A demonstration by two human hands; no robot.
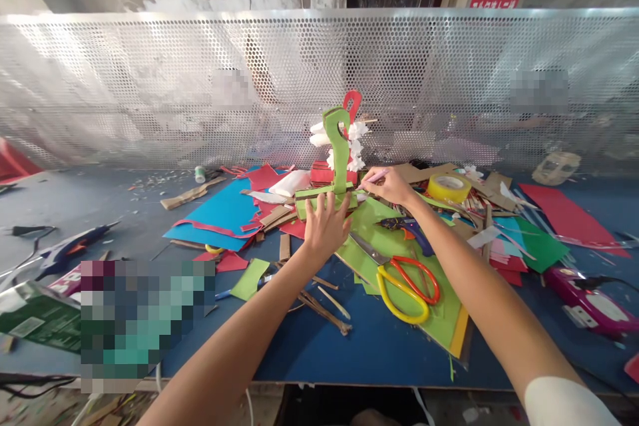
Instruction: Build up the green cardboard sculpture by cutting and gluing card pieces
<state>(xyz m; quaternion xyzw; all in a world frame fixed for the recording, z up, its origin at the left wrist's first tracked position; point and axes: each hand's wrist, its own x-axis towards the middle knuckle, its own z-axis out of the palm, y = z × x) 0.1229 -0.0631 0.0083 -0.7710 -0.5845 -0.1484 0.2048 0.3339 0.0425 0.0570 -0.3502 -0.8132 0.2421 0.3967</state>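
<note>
A green foam model [337,158] with a looped neck stands upright on a green base at the middle of the blue table [319,346]; white fluffy pieces and a red loop sit behind it. My left hand [325,226] rests against the front of the green base, fingers spread and pointing up. My right hand [392,185] is to the right of the model, pinching a thin pink stick [375,176] whose tip points at the base.
Yellow-and-red scissors [407,286] lie on green sheets right of my left arm. A yellow tape roll [448,187], a blue glue gun [407,226], blue and red foam sheets [219,213], cardboard strips and scraps surround the model. A perforated metal screen [150,80] walls the back.
</note>
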